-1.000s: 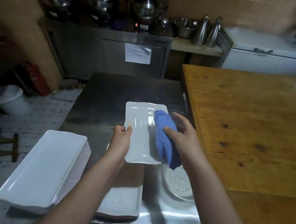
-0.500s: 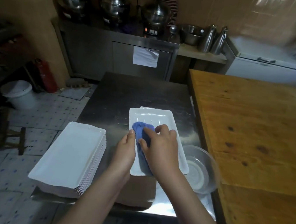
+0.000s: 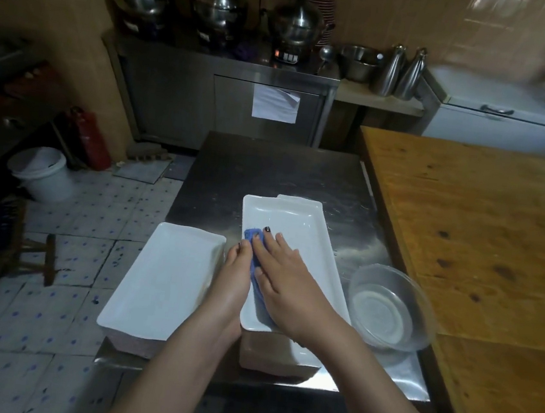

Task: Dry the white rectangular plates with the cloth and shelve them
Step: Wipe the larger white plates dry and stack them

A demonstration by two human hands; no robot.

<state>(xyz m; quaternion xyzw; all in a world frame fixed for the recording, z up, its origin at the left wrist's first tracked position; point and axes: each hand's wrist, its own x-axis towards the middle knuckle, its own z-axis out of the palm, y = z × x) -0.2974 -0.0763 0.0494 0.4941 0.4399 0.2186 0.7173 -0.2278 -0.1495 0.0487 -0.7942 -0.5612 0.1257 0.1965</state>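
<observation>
glass bowl (image 3: 388, 307) beside plate (image 3: 296, 222), stack (image 3: 170, 273) left, right hand (image 3: 286, 285) flat on cloth (image 3: 250, 234), left hand (image 3: 231, 279) gripping plate

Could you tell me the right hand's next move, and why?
Probably push the blue cloth along the plate to its far end: the right hand presses it near the left rim, the far half lies bare, the left hand steadies the edge.

The white plate (image 3: 296, 220) is held by the left hand (image 3: 231, 281); a blue cloth (image 3: 250, 236) is pressed under the right hand (image 3: 286, 283).
</observation>
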